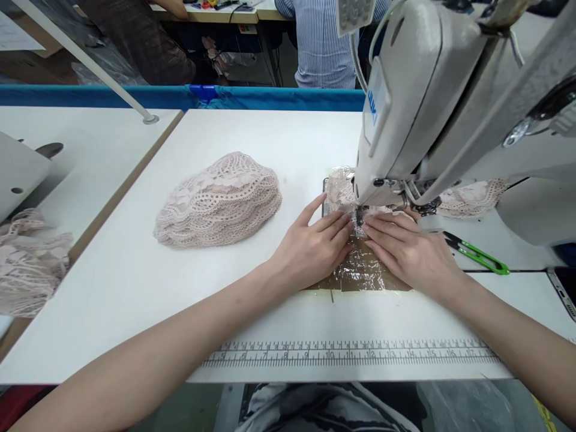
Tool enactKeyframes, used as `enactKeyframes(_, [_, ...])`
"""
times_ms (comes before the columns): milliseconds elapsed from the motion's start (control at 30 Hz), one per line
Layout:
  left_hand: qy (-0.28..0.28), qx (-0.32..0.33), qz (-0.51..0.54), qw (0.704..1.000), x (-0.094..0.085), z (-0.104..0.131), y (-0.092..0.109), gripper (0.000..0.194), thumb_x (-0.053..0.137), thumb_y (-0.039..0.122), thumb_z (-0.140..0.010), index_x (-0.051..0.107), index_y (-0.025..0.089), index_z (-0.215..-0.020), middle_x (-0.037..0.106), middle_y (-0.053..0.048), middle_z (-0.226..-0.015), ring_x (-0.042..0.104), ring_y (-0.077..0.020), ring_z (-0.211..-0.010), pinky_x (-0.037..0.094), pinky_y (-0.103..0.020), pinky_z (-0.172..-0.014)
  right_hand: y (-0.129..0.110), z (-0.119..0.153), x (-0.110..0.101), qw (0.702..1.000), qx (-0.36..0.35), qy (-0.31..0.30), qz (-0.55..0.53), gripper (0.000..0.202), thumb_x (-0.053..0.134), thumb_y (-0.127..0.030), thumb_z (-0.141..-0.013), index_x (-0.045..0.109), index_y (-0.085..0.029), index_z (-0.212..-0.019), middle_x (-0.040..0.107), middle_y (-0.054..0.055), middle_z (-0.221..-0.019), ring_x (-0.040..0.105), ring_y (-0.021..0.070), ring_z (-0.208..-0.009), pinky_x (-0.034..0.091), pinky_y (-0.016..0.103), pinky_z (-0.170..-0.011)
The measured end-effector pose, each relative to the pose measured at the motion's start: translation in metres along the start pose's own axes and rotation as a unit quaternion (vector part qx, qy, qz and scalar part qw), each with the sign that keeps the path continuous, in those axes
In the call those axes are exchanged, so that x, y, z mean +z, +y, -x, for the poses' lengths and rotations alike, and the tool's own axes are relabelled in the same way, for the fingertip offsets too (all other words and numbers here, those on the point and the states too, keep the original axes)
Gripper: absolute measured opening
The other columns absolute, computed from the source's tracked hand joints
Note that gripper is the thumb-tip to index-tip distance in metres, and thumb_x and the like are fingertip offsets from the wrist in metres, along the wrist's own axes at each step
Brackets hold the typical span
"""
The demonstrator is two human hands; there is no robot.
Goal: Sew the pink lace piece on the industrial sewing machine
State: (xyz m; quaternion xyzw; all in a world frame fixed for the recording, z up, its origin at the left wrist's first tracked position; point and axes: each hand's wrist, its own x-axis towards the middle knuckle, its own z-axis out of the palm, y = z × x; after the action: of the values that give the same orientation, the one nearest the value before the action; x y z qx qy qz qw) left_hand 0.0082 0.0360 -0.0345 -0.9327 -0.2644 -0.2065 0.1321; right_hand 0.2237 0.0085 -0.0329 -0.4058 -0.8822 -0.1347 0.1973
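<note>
Pale pink lace (339,189) is held flat beneath the presser foot (359,215) of an industrial sewing machine (400,102), and both hands are set at the near side of the needle area. By the left hand (317,246), the lace is pressed from the left, palm down, with the fingers extended and the outermost one spread from the others. By the right hand (414,249), the work is covered from the right, its fingers straight and close together, laid flat rather than curled (the fabric under the fingertips is mostly hidden). A brown, tape-covered sheet (360,273) is seen below the hands. A heaped lace pile (220,201) is placed to the left on the white table (252,324). Green-handled thread snips (483,258) are laid just beyond the right hand, and a ruler scale (351,354) is fixed along the near edge.
</note>
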Motion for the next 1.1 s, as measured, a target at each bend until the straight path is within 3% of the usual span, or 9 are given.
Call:
enactKeyframes(533, [-0.019, -0.013, 0.014, 1.0, -0.001, 0.0, 0.001, 0.033, 0.045, 0.027, -0.096, 0.062, 0.008, -0.117, 0.066, -0.013, -0.119, 0.06, -0.0248, -0.117, 0.036, -0.054, -0.111, -0.001, 0.001, 0.0, 1.0, 0.008, -0.009, 0.018, 0.028, 0.05, -0.026, -0.095, 0.067, -0.014, -0.114, 0.073, 0.006, -0.105, 0.067, 0.0211, -0.096, 0.05, 0.042, -0.09])
enactKeyframes(800, [-0.046, -0.059, 0.014, 0.997, -0.003, -0.001, -0.009, 0.045, 0.042, 0.044, -0.097, 0.057, 0.01, -0.123, 0.06, -0.014, -0.129, 0.053, -0.0288, -0.125, 0.035, -0.053, -0.111, 0.001, 0.001, -0.001, 1.0, 0.013, -0.014, 0.009, 0.03, 0.052, -0.025, -0.092, 0.066, -0.015, -0.117, 0.07, 0.008, -0.113, 0.063, 0.0228, -0.105, 0.049, 0.042, -0.091])
enactKeyframes(867, [-0.036, -0.041, -0.01, 0.998, -0.004, -0.002, -0.01, 0.046, 0.043, 0.047, -0.096, 0.06, 0.01, -0.118, 0.066, -0.014, -0.118, 0.059, -0.0283, -0.116, 0.036, -0.053, -0.109, 0.001, 0.001, -0.004, 1.0, 0.007, -0.008, 0.024, 0.029, 0.052, -0.024, -0.093, 0.066, -0.015, -0.116, 0.07, 0.007, -0.114, 0.064, 0.0227, -0.104, 0.046, 0.044, -0.096])
enactKeyframes(933, [-0.003, -0.02, -0.038, 0.999, -0.007, -0.003, -0.01, 0.036, 0.047, 0.043, -0.095, 0.066, 0.013, -0.099, 0.071, -0.008, -0.091, 0.067, -0.0225, -0.089, 0.044, -0.046, -0.101, 0.0, 0.001, -0.008, 0.999, -0.007, 0.01, 0.042, 0.026, 0.052, -0.022, -0.092, 0.067, -0.015, -0.113, 0.07, 0.005, -0.113, 0.065, 0.0211, -0.098, 0.044, 0.043, -0.099])
enactKeyframes(1000, [0.036, -0.01, -0.05, 0.998, -0.01, -0.004, -0.008, 0.027, 0.053, 0.036, -0.093, 0.064, 0.016, -0.078, 0.065, 0.0, -0.064, 0.062, -0.0151, -0.061, 0.051, -0.038, -0.084, -0.003, 0.0, -0.013, 0.998, -0.028, 0.039, 0.046, 0.023, 0.055, -0.02, -0.091, 0.069, -0.015, -0.109, 0.072, 0.004, -0.11, 0.067, 0.0193, -0.093, 0.045, 0.04, -0.097])
enactKeyframes(1100, [0.066, -0.01, -0.04, 0.997, -0.012, -0.004, -0.007, 0.019, 0.057, 0.031, -0.09, 0.063, 0.018, -0.077, 0.066, 0.001, -0.066, 0.061, -0.0144, -0.062, 0.049, -0.034, -0.074, -0.008, -0.001, -0.016, 0.997, -0.048, 0.056, 0.031, 0.022, 0.056, -0.014, -0.088, 0.069, -0.014, -0.106, 0.072, 0.003, -0.109, 0.067, 0.0177, -0.092, 0.05, 0.034, -0.087])
